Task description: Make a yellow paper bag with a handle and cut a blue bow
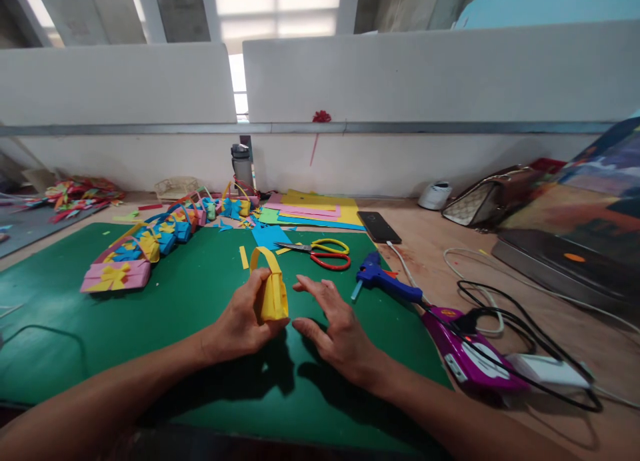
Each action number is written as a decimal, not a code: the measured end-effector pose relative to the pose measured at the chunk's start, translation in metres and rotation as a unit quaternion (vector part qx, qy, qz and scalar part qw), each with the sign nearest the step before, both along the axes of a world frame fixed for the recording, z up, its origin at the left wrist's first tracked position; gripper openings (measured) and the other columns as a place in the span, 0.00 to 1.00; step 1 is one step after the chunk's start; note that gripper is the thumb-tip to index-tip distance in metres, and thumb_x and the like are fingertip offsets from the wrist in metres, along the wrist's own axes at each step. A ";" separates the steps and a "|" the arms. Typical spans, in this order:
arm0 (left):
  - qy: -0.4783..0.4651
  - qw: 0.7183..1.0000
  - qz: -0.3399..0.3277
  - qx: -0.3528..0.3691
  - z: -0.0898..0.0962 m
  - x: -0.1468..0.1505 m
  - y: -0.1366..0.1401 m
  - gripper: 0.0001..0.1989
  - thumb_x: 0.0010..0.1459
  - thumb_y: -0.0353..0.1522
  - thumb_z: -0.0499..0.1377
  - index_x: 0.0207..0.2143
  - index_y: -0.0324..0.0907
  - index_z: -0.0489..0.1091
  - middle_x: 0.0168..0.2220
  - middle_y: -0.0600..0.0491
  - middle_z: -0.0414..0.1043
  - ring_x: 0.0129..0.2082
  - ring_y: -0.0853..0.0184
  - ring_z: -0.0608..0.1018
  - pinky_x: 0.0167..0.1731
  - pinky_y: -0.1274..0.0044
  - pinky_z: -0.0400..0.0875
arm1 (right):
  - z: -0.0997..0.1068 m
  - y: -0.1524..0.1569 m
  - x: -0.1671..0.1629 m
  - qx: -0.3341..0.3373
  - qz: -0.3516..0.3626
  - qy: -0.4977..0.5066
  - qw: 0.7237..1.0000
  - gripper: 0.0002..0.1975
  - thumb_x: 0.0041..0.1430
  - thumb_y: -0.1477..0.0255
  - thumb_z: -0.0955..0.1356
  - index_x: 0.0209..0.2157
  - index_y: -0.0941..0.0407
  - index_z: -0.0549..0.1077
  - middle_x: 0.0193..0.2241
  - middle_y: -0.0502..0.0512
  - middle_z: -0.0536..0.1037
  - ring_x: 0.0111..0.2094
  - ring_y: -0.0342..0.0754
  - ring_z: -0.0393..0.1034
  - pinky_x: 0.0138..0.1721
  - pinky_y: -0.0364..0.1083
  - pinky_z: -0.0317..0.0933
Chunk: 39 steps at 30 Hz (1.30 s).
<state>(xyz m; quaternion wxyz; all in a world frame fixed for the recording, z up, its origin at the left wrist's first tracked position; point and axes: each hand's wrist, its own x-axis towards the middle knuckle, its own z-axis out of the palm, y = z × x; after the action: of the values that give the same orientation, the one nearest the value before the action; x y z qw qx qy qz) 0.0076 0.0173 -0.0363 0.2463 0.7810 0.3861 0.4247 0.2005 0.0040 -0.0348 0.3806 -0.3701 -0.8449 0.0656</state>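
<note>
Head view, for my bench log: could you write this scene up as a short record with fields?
left hand: holding a yellow bag with a handle
right hand: open, apart from the bag
surface: green mat
scissors: on the mat, beyond the hands
glue gun: at the mat's right edge
row of bags: left side, several colors
phone: beyond the glue gun

A mat [195, 301] on a counter [415, 231]. Above it, basket [275, 297] in left fingers [257, 279]; scissors [311, 249] beyond, basket row [150, 246] left, glue gun [396, 287] right, paper [350, 211] behind.
</note>
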 end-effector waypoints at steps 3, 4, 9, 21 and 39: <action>-0.008 1.000 -0.005 0.002 -0.001 -0.001 0.000 0.25 0.48 0.31 0.58 0.49 0.40 0.54 0.41 0.47 0.67 0.39 0.63 0.73 0.41 0.69 0.69 | -0.002 0.000 0.000 0.038 0.006 -0.019 0.999 0.25 0.62 0.69 0.63 0.58 0.55 0.55 0.49 0.64 0.73 0.52 0.56 0.66 0.55 0.62 0.53; -0.004 1.000 -0.010 0.006 -0.002 -0.002 0.000 0.26 0.48 0.30 0.58 0.50 0.40 0.54 0.42 0.46 0.67 0.39 0.63 0.73 0.42 0.69 0.69 | -0.002 -0.001 0.000 0.050 0.010 -0.027 0.998 0.24 0.62 0.69 0.63 0.58 0.56 0.55 0.49 0.64 0.73 0.52 0.56 0.66 0.55 0.62 0.53; 0.010 1.000 -0.021 0.017 -0.007 -0.002 0.000 0.29 0.48 0.32 0.59 0.52 0.38 0.52 0.44 0.44 0.68 0.42 0.61 0.73 0.45 0.68 0.68 | 0.000 -0.002 0.001 0.094 0.010 -0.037 0.995 0.25 0.62 0.67 0.62 0.59 0.57 0.55 0.48 0.66 0.72 0.52 0.56 0.65 0.54 0.61 0.55; 0.009 1.000 -0.011 -0.006 -0.011 -0.001 0.003 0.31 0.47 0.34 0.61 0.52 0.38 0.52 0.48 0.41 0.67 0.46 0.57 0.73 0.47 0.66 0.68 | 0.004 0.001 0.000 0.138 0.067 -0.060 0.986 0.19 0.62 0.70 0.63 0.53 0.60 0.60 0.47 0.67 0.69 0.48 0.57 0.64 0.46 0.59 0.63; 0.039 0.997 -0.025 0.055 -0.016 -0.004 0.004 0.27 0.50 0.34 0.61 0.51 0.40 0.54 0.41 0.49 0.69 0.35 0.65 0.73 0.36 0.74 0.70 | 0.002 0.001 0.000 0.119 0.074 -0.057 0.988 0.23 0.61 0.72 0.63 0.56 0.61 0.56 0.48 0.68 0.68 0.49 0.58 0.64 0.47 0.58 0.65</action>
<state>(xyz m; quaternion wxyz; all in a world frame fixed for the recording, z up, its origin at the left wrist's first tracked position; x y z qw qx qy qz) 0.0032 0.0217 -0.0518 0.1989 0.8186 0.3514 0.4084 0.2000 0.0049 -0.0325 0.3673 -0.2614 -0.8921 -0.0289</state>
